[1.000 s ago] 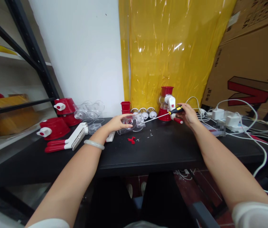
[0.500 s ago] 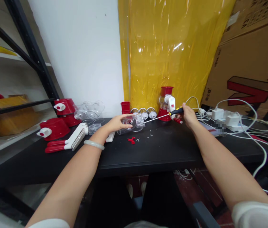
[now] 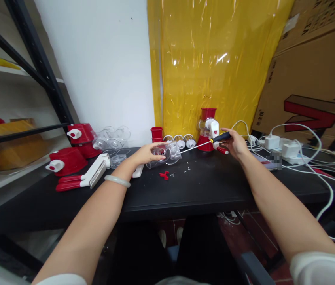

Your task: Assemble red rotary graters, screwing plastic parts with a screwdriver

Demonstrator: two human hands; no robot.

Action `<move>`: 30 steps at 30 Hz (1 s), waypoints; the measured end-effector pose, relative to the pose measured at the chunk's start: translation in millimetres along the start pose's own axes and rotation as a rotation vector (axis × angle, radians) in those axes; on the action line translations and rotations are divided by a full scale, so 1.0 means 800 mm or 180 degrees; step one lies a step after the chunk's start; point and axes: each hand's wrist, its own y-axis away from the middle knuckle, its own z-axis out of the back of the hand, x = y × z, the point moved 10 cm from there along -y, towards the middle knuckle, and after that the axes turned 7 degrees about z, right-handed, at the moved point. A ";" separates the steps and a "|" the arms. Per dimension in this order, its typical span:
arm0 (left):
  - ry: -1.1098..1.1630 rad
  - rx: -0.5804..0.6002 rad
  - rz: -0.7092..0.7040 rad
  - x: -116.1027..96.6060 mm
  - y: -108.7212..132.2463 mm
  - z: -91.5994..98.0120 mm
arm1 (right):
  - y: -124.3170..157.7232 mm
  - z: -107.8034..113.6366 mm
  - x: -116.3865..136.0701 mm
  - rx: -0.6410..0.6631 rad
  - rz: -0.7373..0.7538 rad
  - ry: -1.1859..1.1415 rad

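My left hand (image 3: 148,154) grips a clear plastic housing (image 3: 172,153) that lies on its side on the black table. In my right hand (image 3: 236,143) is a long screwdriver (image 3: 221,137) with a black and yellow handle, held nearly level. Its thin shaft runs left to the housing's right end; whether the tip sits in a screw is too small to tell. In front of the housing lie a small red plastic part (image 3: 164,175) and several tiny metallic bits (image 3: 187,168). Behind the screwdriver stands an assembled red and white rotary grater (image 3: 208,126).
Several grater drums (image 3: 179,141) and a red hopper (image 3: 156,133) line the back. Red bases (image 3: 68,160), white crank arms with red handles (image 3: 94,172) and clear housings (image 3: 115,136) fill the left. White cables and chargers (image 3: 290,150) crowd the right, before a large cardboard box (image 3: 312,79).
The fingers of my right hand have shifted and opened a little around the screwdriver's handle. My left hand and the clear housing have stayed in place.
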 end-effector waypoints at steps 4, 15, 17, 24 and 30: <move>0.0019 0.0012 -0.0005 0.000 0.000 0.000 | 0.000 0.000 0.001 0.0040 0.0019 0.0100; 0.0097 0.0006 0.0025 0.001 0.000 0.000 | -0.002 0.006 0.000 -0.0056 0.0092 0.0262; 0.0109 0.0017 0.0015 0.000 0.000 -0.001 | -0.002 0.007 0.000 -0.0121 0.0066 0.0264; 0.0026 -0.0004 0.0018 -0.004 0.002 0.000 | 0.000 0.009 0.006 -0.0196 0.0176 0.0581; 0.0003 -0.0037 0.0002 -0.006 0.003 0.001 | 0.004 0.008 0.016 -0.0106 0.0369 0.1085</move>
